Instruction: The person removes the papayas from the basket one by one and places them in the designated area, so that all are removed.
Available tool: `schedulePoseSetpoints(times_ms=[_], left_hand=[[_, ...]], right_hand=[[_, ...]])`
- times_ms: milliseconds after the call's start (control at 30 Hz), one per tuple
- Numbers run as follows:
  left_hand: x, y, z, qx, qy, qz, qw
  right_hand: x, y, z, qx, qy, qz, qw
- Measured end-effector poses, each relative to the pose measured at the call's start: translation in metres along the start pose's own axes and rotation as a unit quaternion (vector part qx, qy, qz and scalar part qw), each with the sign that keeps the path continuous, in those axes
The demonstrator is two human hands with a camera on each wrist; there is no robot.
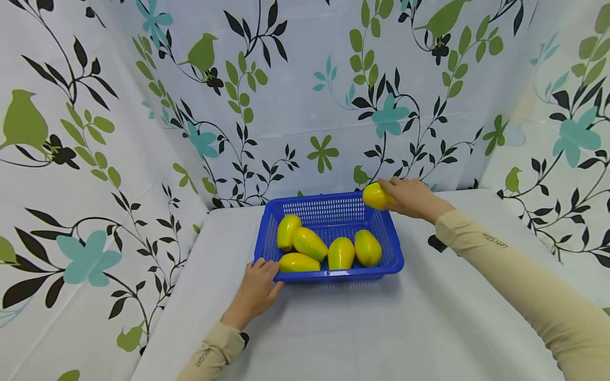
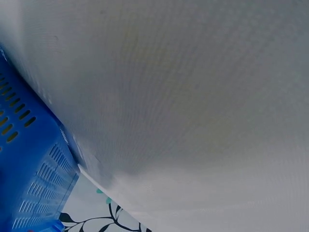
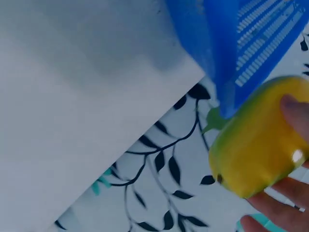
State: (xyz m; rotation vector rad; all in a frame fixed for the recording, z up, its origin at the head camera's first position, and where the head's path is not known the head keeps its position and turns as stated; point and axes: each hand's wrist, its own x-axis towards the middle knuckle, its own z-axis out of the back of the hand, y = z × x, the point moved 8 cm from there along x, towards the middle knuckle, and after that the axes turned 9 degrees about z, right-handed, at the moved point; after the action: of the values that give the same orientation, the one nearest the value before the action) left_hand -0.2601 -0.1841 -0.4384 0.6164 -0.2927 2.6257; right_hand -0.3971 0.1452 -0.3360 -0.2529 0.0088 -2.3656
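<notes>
Gripping the raised mango (image 1: 375, 196) in the right hand (image 1: 410, 198), thumb and fingers wrapped round its sides, one rounded end bare. Held up at the back right corner of the basket (image 1: 393, 248); hard to tell whether over the inside or just past the rim. Probably gripped across the body because of the smooth, glossy skin, with need of contact on opposite sides.

Holding the front left corner of the basket's rim with the left hand (image 1: 257, 288), fingers over the edge, thumb beside the outer front wall. Likely placed there to keep a light, perforated basket from sliding on the white-covered worktop (image 1: 333, 333).

Inside the basket, five more mangoes, yellow with some green. At the left, the rear mango (image 1: 288, 231) lying lengthwise, against the slanted mango (image 1: 310, 243); in front of these, the crosswise mango (image 1: 299, 263) along the front wall. Farther right, the front mango (image 1: 341, 254) and the right mango (image 1: 368, 247), side by side. Grouped toward the left and front, with bare mesh floor at the back. Hung behind the worktop, a patterned cloth (image 1: 295, 106).
</notes>
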Motion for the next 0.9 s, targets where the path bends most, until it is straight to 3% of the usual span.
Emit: schedulePoseSetpoints(times_ms=[167,333,600,900], left_hand=[[-0.002,-0.002,0.000,-0.006,-0.012,0.001,0.9999],[-0.001,-0.002,0.002,-0.009,-0.021,0.002,0.9997],[-0.006,-0.002,-0.001,-0.015,-0.016,-0.001,0.9998],[0.001,-0.001,-0.001,-0.015,-0.020,-0.005,0.9997]], right_hand=[[-0.024,-0.027,-0.005,-0.052,-0.006,-0.046,0.9976],[-0.041,-0.045,-0.022,-0.058,-0.010,-0.064,0.9963],[-0.054,-0.054,-0.072,0.017,0.063,-0.124,0.9901],[-0.058,-0.056,-0.097,0.038,0.087,-0.145,0.9849]])
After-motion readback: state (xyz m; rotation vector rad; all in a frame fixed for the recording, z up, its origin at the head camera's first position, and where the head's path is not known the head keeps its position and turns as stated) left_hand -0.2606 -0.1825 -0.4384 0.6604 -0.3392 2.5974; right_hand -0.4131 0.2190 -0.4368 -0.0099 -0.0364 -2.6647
